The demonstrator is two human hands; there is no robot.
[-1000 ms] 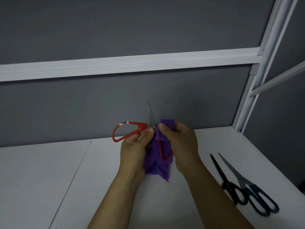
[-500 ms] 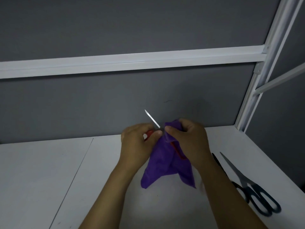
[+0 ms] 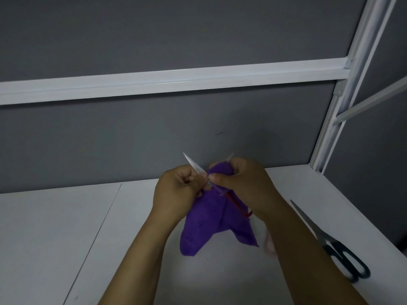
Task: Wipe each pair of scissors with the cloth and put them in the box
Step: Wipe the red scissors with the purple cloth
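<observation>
Above the white table, my left hand (image 3: 176,190) grips the red-handled scissors (image 3: 195,165) near the pivot; one bare blade sticks up and to the left. My right hand (image 3: 240,181) pinches the purple cloth (image 3: 211,221) around the other blade, whose tip shows just above the fingers. A strip of red handle peeks out of the cloth under my right wrist. The cloth hangs down between my forearms. The box is not in view.
Dark blue-handled scissors (image 3: 330,245) lie on the white table (image 3: 55,238) at the right, near its right edge, partly behind my right forearm. A grey back panel with a white rail (image 3: 154,84) and a white corner post (image 3: 343,102) bound the table.
The red handle that stuck out to the left a second ago is now hidden in my hands and cloth. The scissors have opened wider, and the cloth has shifted up one blade.
</observation>
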